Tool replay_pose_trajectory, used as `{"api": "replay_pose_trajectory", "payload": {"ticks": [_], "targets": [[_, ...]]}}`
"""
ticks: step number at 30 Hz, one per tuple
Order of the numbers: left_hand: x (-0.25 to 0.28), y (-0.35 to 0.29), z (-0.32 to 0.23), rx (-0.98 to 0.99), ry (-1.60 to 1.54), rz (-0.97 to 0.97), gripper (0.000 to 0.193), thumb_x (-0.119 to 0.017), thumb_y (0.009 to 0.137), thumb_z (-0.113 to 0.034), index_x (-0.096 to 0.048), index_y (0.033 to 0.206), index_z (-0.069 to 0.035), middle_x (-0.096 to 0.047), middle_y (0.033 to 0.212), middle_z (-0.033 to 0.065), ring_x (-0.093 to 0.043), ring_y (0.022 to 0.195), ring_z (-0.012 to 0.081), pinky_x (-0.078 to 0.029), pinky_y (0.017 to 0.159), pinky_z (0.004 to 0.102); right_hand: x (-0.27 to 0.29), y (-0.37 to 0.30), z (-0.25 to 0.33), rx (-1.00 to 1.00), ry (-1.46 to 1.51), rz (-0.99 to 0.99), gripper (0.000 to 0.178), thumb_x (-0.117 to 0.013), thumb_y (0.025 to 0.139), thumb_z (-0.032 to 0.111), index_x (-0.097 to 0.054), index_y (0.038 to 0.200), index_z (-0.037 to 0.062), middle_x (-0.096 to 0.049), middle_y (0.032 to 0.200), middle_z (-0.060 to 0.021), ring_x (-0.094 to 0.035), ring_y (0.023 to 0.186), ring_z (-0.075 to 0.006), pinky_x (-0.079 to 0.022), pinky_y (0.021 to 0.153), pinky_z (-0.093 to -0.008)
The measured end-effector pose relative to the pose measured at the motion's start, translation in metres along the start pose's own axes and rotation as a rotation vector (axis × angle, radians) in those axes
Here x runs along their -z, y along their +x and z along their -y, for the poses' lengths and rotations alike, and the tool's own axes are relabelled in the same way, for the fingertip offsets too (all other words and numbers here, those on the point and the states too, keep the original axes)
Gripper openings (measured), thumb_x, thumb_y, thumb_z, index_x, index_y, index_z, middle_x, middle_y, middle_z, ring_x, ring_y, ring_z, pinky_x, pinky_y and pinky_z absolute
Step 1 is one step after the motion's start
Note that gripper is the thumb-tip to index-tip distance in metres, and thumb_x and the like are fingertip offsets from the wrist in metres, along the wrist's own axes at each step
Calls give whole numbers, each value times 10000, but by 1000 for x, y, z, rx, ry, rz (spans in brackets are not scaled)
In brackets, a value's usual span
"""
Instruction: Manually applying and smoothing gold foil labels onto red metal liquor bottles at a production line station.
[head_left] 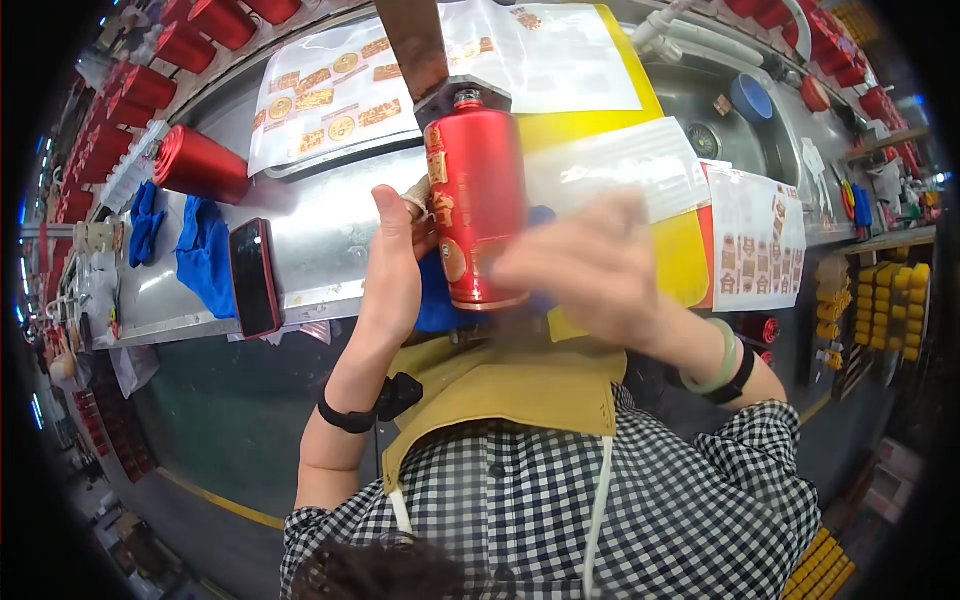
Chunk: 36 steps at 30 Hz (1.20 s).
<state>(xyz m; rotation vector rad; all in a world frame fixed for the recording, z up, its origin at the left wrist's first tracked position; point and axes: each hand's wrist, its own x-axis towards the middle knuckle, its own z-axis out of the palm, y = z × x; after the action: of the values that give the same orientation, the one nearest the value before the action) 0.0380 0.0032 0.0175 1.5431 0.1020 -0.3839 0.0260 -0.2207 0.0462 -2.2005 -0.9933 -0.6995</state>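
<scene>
A glossy red bottle (484,190) with gold decals down its left side lies in front of me, its dark neck at a metal bracket (468,92). My left hand (395,262) is against the bottle's left side, thumb raised off it. Its fingers curl in at the bottle, partly hidden behind it, with a beige wrap showing on them. My right hand (590,268) is smeared by motion at the bottle's lower right; its fingers cannot be made out. Blue cloth (437,295) shows beneath the bottle.
Gold decal sheets (335,92) lie at the back left, another printed sheet (757,235) at the right. A second red bottle (200,165), blue gloves (205,255) and a phone (256,278) are on the left. A sink (775,150) holds a blue bowl (751,98).
</scene>
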Motion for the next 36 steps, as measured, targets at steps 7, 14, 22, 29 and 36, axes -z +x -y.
{"api": "replay_pose_trajectory", "payload": {"ticks": [7, 14, 22, 29, 36], "targets": [[-5, 8, -8, 39, 44, 72, 1038, -105, 989, -811, -452, 1519, 11, -607, 1406, 152, -555, 1318, 227, -337, 1169, 374, -1, -17, 13, 32, 126, 64, 215, -723, 761, 133, -747, 963, 202, -717, 977, 84, -608, 799, -100, -412, 806, -300], [-2, 16, 3, 45, 62, 113, 1024, -112, 991, -807, -458, 1510, 6, -605, 1411, 136, -563, 1314, 216, -362, 1166, 385, -12, -37, 23, 100, 284, 50, 167, -751, 776, 135, -750, 940, 166, -714, 929, 67, -608, 807, -89, -455, 836, -274], [-1, 3, 6, -89, 63, 184, 1199, -58, 884, -898, -165, 1627, 37, -301, 1657, 169, -297, 1534, 256, -201, 1263, 397, -24, -56, 3, -82, 152, -65, 232, -750, 764, 65, -776, 956, 192, -756, 971, 58, -597, 809, -124, -400, 869, -303], [-5, -23, 16, -213, -185, 183, 1408, -702, 719, -835, -73, 1640, 24, -281, 1635, 235, -322, 1517, 341, -278, 1241, 472, -4, -27, -9, -198, 82, -143, 189, -804, 778, 130, -779, 961, 170, -756, 958, 46, -587, 782, -132, -389, 836, -322], [-8, -26, 50, -564, 535, -163, 1267, -1001, 631, -331, -256, 1593, 25, -437, 1525, 211, -486, 1378, 336, -395, 1140, 430, -15, -31, -12, -203, 67, -97, 203, -773, 775, 84, -781, 960, 168, -760, 982, 50, -597, 807, -138, -393, 847, -312]]}}
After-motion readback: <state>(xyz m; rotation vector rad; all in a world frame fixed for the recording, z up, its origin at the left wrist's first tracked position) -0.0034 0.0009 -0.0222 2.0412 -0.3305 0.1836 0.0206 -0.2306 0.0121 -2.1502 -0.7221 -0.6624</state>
